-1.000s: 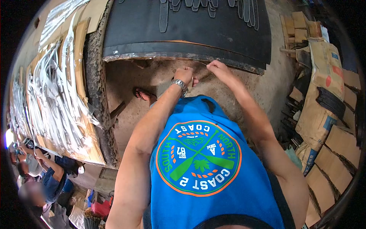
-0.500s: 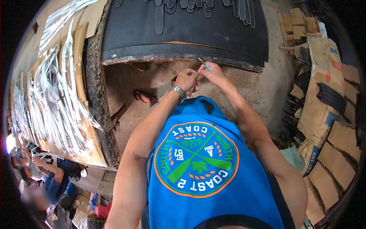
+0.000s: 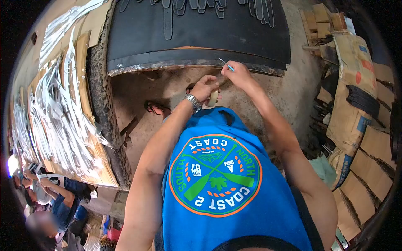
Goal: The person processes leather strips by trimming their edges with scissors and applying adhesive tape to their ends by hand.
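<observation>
My left hand, with a metal watch on its wrist, is closed around a pale yellowish piece with a rounded edge; its kind is hidden by the fingers. A slim blue pen-like tool with a thin silvery tip sticks out of my closed right hand. The tip points up and left over the near edge of a table covered with black sheet material. Both hands are close together in front of my chest, just short of that edge. Several dark strap-shaped pieces lie at the table's far side.
On the left, a cardboard-topped table bears many white and silvery strips. Farther down that side, people sit at work. Stacked cardboard and a brown sack with dark pieces on it stand at the right.
My hands have moved slightly apart, the right one a little up and to the right. The pale piece in my left hand shows more now. The whole view has shifted slightly.
</observation>
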The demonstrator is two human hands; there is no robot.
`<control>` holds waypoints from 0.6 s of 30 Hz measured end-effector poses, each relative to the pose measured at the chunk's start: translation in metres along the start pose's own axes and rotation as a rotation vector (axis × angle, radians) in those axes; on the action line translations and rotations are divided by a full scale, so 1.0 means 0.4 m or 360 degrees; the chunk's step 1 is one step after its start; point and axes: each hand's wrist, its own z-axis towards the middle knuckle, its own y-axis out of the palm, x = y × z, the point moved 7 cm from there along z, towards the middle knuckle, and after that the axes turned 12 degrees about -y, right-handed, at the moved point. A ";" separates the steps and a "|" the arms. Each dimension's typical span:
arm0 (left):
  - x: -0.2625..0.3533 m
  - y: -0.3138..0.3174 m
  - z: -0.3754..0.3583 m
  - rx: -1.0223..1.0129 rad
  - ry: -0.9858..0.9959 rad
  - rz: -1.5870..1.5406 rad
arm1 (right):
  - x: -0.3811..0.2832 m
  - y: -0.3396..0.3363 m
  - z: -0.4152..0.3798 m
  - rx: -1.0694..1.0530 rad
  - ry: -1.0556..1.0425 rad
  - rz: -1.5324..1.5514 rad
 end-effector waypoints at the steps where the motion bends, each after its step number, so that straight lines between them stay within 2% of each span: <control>1: -0.002 0.007 0.009 -0.0020 -0.0021 -0.0037 | 0.006 0.000 0.009 0.0025 0.0010 -0.0070; 8: 0.015 0.013 0.059 0.0065 -0.0126 -0.0238 | -0.040 0.006 0.062 0.0031 -0.0012 -0.0491; 14: 0.010 0.002 0.065 0.0041 -0.0106 -0.0311 | -0.067 0.027 0.081 -0.0039 -0.0149 -0.0644; 18: 0.020 0.008 0.057 0.0058 -0.0096 -0.0316 | -0.053 0.027 0.085 -0.0029 -0.0074 -0.0661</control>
